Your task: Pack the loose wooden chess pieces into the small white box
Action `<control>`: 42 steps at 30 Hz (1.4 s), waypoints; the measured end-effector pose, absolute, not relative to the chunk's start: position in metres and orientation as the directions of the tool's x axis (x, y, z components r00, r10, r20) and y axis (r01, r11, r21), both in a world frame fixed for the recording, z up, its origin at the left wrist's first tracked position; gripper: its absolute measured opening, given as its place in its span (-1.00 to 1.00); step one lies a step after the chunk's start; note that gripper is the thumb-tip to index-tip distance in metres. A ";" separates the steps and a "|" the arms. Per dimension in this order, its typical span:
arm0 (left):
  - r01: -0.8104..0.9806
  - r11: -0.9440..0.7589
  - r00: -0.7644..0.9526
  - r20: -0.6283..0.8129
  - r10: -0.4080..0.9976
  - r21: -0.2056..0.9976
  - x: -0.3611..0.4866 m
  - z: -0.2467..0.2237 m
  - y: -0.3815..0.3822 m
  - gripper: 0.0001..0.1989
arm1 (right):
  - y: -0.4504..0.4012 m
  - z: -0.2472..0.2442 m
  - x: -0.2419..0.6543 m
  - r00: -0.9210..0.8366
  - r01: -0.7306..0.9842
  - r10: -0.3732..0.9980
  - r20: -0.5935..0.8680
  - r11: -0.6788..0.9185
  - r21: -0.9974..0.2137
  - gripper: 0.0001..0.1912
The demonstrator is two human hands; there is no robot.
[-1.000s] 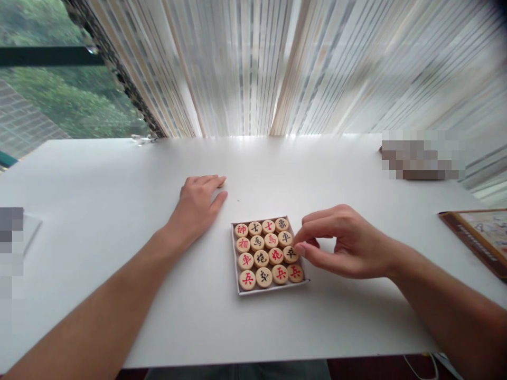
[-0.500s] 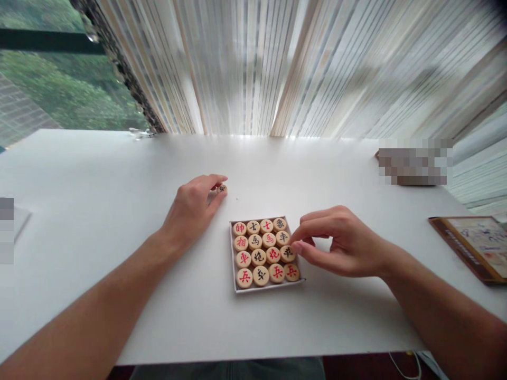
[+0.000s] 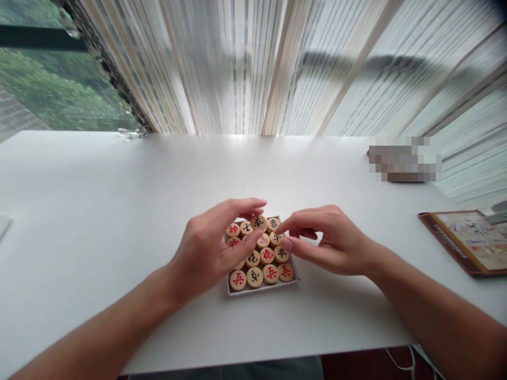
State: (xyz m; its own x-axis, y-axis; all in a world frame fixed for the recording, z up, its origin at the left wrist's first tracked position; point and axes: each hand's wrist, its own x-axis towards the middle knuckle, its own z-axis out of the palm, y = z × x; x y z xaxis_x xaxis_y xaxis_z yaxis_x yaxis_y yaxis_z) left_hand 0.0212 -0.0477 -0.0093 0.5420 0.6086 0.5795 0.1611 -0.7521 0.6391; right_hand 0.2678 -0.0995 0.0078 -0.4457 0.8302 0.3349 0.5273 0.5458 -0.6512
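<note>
A shallow white box (image 3: pixel 263 288) holds rows of round wooden Chinese chess pieces with red and black characters. Between the thumb and fingers of my left hand (image 3: pixel 216 237) is a Chinese chess piece (image 3: pixel 259 223) with a black character, held over the back rows. That hand hides part of the box's left side. My right hand (image 3: pixel 330 240) is at the right edge, thumb and forefinger slightly apart beside a black-lettered piece (image 3: pixel 276 238); nothing shows between them. In the front row lie a red-lettered piece (image 3: pixel 238 280) and a black-lettered piece (image 3: pixel 254 277).
The box stands on a white table (image 3: pixel 99 211). A brown-edged board or booklet (image 3: pixel 455 245) lies to the right, with a blurred-out object (image 3: pixel 404 161) behind it. Striped curtains (image 3: pixel 237 68) hang along the far edge.
My left hand has brought its Chinese chess piece from the table behind the box, rightward and nearer, to over the back rows. My right fingertips have shifted slightly toward the back row.
</note>
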 end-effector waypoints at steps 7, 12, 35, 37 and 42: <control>0.070 -0.696 0.553 0.553 0.623 0.715 0.028 -0.007 -0.060 -0.60 | -0.109 0.007 0.260 -0.357 0.409 0.918 0.172 0.319 -0.855 -0.67; 0.042 -0.676 0.556 0.545 0.627 0.735 0.031 -0.007 -0.064 -0.59 | -0.113 0.005 0.253 -0.305 0.300 0.946 0.110 0.205 -0.932 -0.60; 0.029 -0.596 0.528 0.494 0.691 0.803 0.032 0.002 -0.063 -0.85 | -0.119 0.004 0.243 -0.188 0.120 0.964 0.191 0.215 -0.969 -0.86; 0.023 -0.599 0.526 0.499 0.688 0.801 0.033 0.002 -0.064 -0.86 | -0.119 0.003 0.243 -0.180 0.093 0.968 0.175 0.194 -0.977 -0.85; 0.000 -0.495 0.551 0.413 0.725 0.869 0.034 0.002 -0.066 -0.85 | -0.120 0.005 0.241 -0.166 0.005 0.979 0.117 0.120 -0.993 -0.84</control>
